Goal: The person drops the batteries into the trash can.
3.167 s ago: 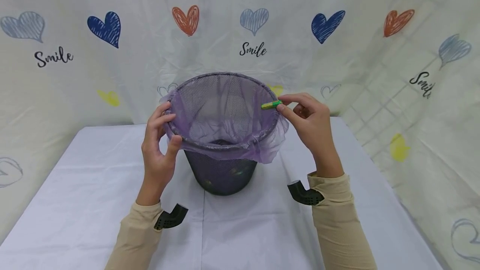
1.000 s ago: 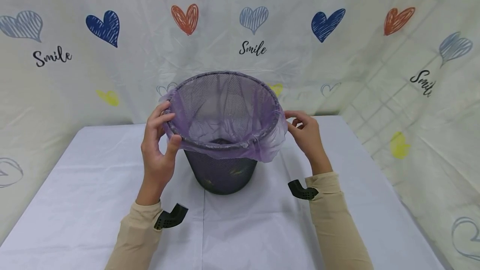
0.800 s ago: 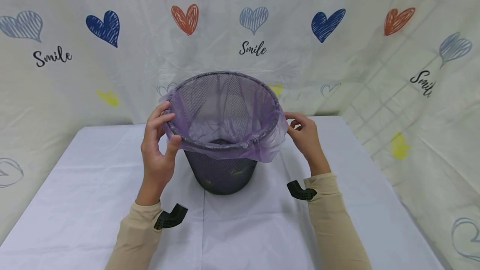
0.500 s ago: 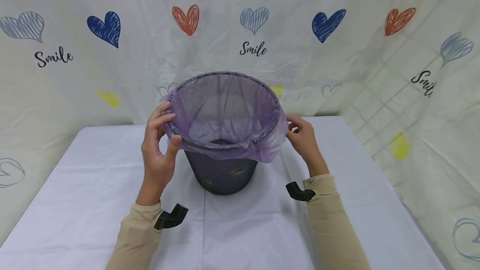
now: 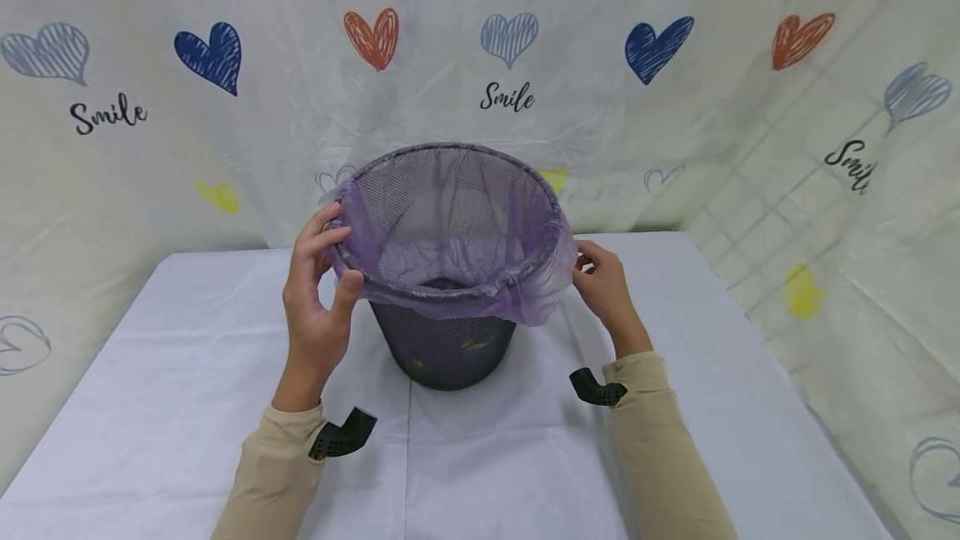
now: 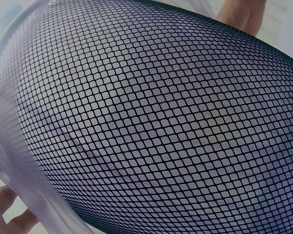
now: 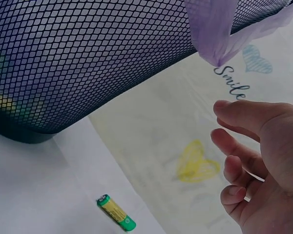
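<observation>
A black mesh wastebasket (image 5: 442, 348) stands upright on the table, lined with a thin purple bin bag (image 5: 532, 290) folded over its rim. My left hand (image 5: 318, 307) grips the rim at the left, fingers over the edge and thumb at the near side. Beyond the right side of the bag is my right hand (image 5: 600, 282), fingers loosely bent. The right wrist view shows nothing between thumb and fingers, just under a hanging tip of the bag. A green and yellow battery (image 7: 116, 212) lies on the table beside the basket's base. Blurred green and yellow spots show through the mesh.
A white cloth (image 5: 480, 473) covers the table. Behind it hangs a pale curtain (image 5: 585, 140) printed with hearts and the word Smile. Black camera mounts (image 5: 342, 433) sit at both wrists.
Earlier my right hand pinched a green and yellow battery at the right rim; now it holds none and sits lower, outside the bag. My left hand has stayed on the rim.
</observation>
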Demonstrator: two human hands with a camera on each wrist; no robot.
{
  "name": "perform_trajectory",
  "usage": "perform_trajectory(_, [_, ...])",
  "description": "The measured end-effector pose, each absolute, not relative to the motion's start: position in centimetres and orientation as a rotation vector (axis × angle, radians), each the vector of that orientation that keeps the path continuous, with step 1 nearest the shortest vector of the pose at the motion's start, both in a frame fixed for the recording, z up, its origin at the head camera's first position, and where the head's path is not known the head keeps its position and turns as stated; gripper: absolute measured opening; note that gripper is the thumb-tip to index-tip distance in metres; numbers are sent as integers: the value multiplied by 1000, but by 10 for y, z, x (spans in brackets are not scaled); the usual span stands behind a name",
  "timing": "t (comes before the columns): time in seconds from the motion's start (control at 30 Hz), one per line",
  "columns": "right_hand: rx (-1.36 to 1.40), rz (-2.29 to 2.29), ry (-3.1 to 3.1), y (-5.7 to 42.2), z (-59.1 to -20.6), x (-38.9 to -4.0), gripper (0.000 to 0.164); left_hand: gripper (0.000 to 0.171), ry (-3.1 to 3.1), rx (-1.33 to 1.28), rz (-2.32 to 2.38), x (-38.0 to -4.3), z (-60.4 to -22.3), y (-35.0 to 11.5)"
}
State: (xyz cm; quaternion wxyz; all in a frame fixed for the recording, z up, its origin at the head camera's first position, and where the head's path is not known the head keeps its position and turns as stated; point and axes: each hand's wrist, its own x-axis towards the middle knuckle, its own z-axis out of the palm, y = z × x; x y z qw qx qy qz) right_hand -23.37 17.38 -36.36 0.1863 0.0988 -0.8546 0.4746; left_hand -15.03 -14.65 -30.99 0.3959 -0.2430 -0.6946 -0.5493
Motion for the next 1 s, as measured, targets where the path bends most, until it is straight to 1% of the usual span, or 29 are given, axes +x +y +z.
perform_trajectory(0.47, [291,1302,-2421,174,-364,-237,27,67,-1768,-601,-1377,-149,-309,-148])
perform_trajectory(0.7, [292,1269,-2452,190,-393,-260,29,66,-1752,-618,-1381,-150,-309,-149])
perform_trajectory(1.0, [265,1235,-2489,194,-401,-260,27,65,-1759,-622,-1368,-149,-310,-148])
